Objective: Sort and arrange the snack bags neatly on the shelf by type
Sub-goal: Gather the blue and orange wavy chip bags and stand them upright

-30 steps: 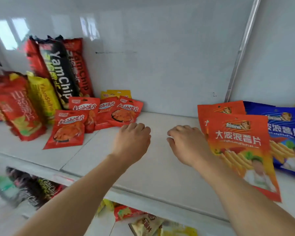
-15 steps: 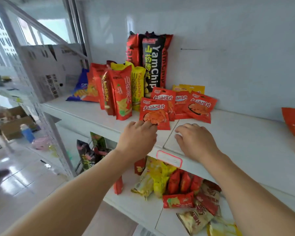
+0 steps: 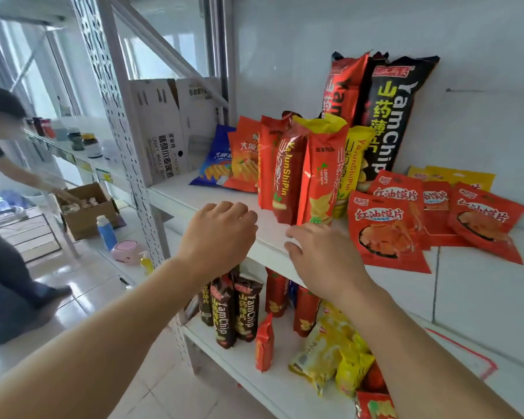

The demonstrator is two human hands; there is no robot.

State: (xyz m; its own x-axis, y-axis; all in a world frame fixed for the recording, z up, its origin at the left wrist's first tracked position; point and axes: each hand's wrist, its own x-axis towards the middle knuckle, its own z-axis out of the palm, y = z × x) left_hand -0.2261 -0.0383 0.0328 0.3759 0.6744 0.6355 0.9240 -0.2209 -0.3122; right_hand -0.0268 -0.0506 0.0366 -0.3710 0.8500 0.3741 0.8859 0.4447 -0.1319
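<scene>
Tall red and yellow yam chip bags stand in a cluster on the white shelf. Behind them lean a big black YamChip bag and a red one. Flat red pouches lie to the right, yellow pouches behind them. A blue bag and an orange bag lean at the left. My left hand hovers at the shelf's front edge, fingers loosely curled, holding nothing. My right hand reaches toward the foot of the red bags, fingers relaxed and empty.
Cardboard cartons stand at the shelf's left end beside the upright post. The lower shelf holds dark YamChip bags and a yellow-red heap. A person bends over a box on the floor at left.
My view has swung further left along the shelf. Both hands moved left with it, from the flat red pouches to the front of the standing yam chip bags. Neither hand picked anything up.
</scene>
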